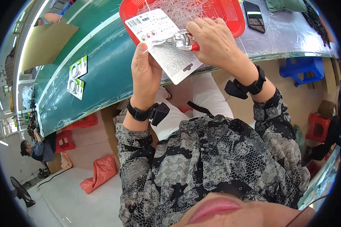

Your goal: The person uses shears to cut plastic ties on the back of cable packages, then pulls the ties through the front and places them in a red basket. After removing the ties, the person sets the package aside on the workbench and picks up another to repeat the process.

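My left hand (143,70) grips a white printed package card (174,64) by its left edge, the thumb lying on the face of the card. A thin white strip sticks out near that thumb. In my right hand (216,41) is a pair of red-handled pliers or cutters (178,39), its metal jaws laid across the card and pointing at the left thumb. Just behind the card stands a red plastic basket (236,19), filled with a tangle of thin clear-white strips (189,9). The far side of the card is hidden.
Two carded packages (75,77) lie on the green table (102,60) at left. A black phone (254,17) rests right of the basket. A blue stool (302,70) and a red stool (317,126) stand at right. Another person (43,150) sits far left.
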Tool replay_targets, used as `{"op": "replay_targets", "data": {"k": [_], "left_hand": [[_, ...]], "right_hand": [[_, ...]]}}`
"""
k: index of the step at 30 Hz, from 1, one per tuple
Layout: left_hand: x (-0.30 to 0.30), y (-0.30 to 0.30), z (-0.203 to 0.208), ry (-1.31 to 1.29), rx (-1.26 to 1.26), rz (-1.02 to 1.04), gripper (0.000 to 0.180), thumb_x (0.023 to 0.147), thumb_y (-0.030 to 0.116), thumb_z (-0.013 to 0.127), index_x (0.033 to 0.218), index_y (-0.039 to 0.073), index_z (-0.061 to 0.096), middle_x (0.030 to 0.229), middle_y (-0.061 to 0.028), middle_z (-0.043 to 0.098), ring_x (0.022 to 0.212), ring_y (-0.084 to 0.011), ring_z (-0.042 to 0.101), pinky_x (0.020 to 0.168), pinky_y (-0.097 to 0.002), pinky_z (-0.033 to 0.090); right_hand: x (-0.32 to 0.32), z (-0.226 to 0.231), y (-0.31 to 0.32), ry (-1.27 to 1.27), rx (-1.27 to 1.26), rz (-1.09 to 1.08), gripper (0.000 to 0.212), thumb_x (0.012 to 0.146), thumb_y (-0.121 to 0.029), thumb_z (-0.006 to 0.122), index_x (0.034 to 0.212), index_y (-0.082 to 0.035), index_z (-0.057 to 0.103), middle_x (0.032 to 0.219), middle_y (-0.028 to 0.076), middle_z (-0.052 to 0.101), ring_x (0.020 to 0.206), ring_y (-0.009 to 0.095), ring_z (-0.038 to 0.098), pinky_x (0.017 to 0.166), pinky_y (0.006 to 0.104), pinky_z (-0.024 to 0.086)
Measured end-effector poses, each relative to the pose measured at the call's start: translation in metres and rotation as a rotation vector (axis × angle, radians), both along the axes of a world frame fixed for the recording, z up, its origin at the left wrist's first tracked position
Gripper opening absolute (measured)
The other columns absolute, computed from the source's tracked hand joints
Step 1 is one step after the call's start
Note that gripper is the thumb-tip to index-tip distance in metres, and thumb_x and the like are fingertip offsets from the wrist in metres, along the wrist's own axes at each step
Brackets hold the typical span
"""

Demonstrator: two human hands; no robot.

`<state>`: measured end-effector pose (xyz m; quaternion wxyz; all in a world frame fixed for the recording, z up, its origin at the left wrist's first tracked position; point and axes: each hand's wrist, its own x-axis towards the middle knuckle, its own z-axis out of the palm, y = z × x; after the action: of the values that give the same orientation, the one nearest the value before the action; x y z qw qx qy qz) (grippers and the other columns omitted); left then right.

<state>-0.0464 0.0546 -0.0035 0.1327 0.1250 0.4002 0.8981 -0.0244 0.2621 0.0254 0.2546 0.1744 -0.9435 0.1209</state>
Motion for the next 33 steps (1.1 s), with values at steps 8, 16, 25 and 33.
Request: {"op": "replay_targets", "data": {"k": [8, 16, 25, 33], "left_hand": [[0.003, 0.002, 0.002, 0.014, -0.026, -0.043, 0.04, 0.104, 0.029, 0.042, 0.131, 0.0, 0.045, 0.13, -0.0108, 0.055, 0.118, -0.0188, 0.056, 0.101, -0.0349, 0.045], [0.007, 0.004, -0.002, -0.039, -0.037, -0.06, 0.04, 0.103, 0.029, 0.043, 0.131, 0.0, 0.045, 0.128, -0.0108, 0.056, 0.116, -0.0188, 0.057, 0.099, -0.0349, 0.047], [0.006, 0.003, -0.004, -0.025, -0.035, -0.09, 0.04, 0.103, 0.028, 0.044, 0.131, 0.0, 0.045, 0.128, -0.0103, 0.057, 0.114, -0.0181, 0.058, 0.098, -0.034, 0.048], [0.01, 0.003, -0.001, -0.047, -0.041, -0.087, 0.038, 0.103, 0.027, 0.044, 0.129, -0.001, 0.046, 0.124, -0.0103, 0.059, 0.112, -0.0178, 0.059, 0.097, -0.0335, 0.048]], "right_hand": [[-0.012, -0.009, 0.016, -0.374, -0.033, -0.101, 0.031, 0.073, -0.015, 0.067, 0.099, -0.005, 0.055, 0.089, 0.012, 0.062, 0.089, 0.03, 0.061, 0.072, 0.0416, 0.046], [-0.026, -0.018, 0.026, -0.173, -0.103, -0.054, 0.027, 0.075, -0.021, 0.064, 0.096, -0.005, 0.057, 0.095, 0.013, 0.065, 0.096, 0.031, 0.063, 0.075, 0.0449, 0.048], [-0.028, -0.023, 0.026, -0.145, -0.092, -0.044, 0.028, 0.076, -0.018, 0.065, 0.098, -0.004, 0.055, 0.092, 0.013, 0.064, 0.092, 0.031, 0.062, 0.074, 0.043, 0.048], [-0.022, -0.022, 0.025, -0.222, -0.082, -0.051, 0.028, 0.078, -0.02, 0.067, 0.098, -0.003, 0.056, 0.079, 0.014, 0.062, 0.077, 0.035, 0.061, 0.064, 0.0424, 0.048]]}}
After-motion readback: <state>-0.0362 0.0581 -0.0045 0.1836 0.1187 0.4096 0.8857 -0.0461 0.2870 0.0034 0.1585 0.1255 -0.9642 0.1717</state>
